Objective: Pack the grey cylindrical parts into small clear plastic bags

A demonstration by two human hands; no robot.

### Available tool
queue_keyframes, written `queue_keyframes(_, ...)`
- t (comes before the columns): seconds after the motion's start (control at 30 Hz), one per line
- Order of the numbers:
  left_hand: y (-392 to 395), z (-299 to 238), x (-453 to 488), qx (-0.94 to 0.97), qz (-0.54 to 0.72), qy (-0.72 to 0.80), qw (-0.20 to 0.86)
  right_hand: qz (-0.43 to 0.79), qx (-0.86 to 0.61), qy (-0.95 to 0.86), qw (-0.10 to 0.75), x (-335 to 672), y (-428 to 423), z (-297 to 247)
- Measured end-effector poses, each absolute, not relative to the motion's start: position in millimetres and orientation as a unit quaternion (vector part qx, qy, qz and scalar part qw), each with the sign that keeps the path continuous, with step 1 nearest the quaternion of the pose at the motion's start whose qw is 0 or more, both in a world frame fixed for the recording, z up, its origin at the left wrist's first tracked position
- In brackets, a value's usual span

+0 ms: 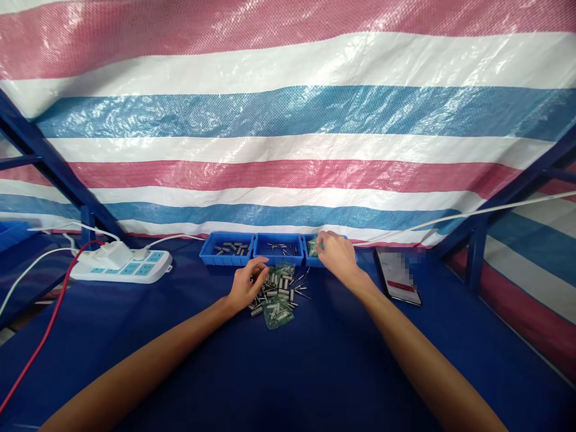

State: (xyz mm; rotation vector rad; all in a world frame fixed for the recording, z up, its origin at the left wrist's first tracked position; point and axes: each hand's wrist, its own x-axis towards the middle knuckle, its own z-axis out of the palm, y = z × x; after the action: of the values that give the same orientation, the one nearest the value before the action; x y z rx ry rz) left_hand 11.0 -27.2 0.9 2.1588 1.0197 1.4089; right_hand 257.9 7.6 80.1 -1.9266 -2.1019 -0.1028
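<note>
My left hand (247, 285) rests at the left side of a loose pile, thumb and index finger apart, with no object visible between them. The pile mixes short metal cylinders (283, 283), thin metal pins (302, 294) and small green plastic bags (278, 312) with parts inside. My right hand (336, 255) reaches over the right blue bin (312, 262), fingers bent together at a green plastic bag (314, 246). Its fingertips are partly hidden. Cylinders lie in the left blue bin (225, 260), and thin pins lie in the middle blue bin (276, 260).
A white power strip (153, 267) with plugs and cables sits left, beside a red cable (58, 306). On the right lies a phone (398, 276). Behind the blue table (315, 372) hangs a striped tarp (288, 114), with slanted blue frame bars (508, 186) at the sides.
</note>
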Motion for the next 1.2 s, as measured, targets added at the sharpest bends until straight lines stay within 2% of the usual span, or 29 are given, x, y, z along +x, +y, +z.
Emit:
queue_keyframes(0.17, -27.2, 0.9, 10.8, 0.767, 0.502, 0.357, 0.179, 0.126, -0.511, -0.85, 0.03, 237.7, -20.0, 86.2)
queue_keyframes(0.43, -27.6, 1.6, 10.1, 0.772, 0.496, 0.36, 0.168, 0.084, -0.512, -0.854, -0.042, 221.3, -30.2, 59.6)
queue_keyframes(0.63, -28.1, 4.0, 10.1, 0.777, 0.48, 0.377, 0.156, 0.066, -0.512, -0.857, 0.002, 222.7, -29.3, 71.0)
queue_keyframes(0.8, -27.4, 7.7, 10.5, 0.813, 0.434, 0.364, 0.138, 0.133, -0.427, -0.878, 0.171, 214.6, -32.1, 78.6)
queue_keyframes(0.87, -26.5, 7.8, 10.8, 0.823, 0.428, 0.344, 0.142, 0.18, -0.401, -0.873, 0.21, 213.1, -31.0, 76.2)
queue_keyframes(1.07, -24.2, 5.6, 11.2, 0.828, 0.433, 0.318, 0.158, 0.322, -0.401, -0.828, 0.223, 210.7, -27.3, 66.9)
queue_keyframes(1.2, -25.6, 7.4, 11.0, 0.829, 0.438, 0.314, 0.151, 0.277, -0.416, -0.842, 0.204, 215.6, -30.1, 83.5)
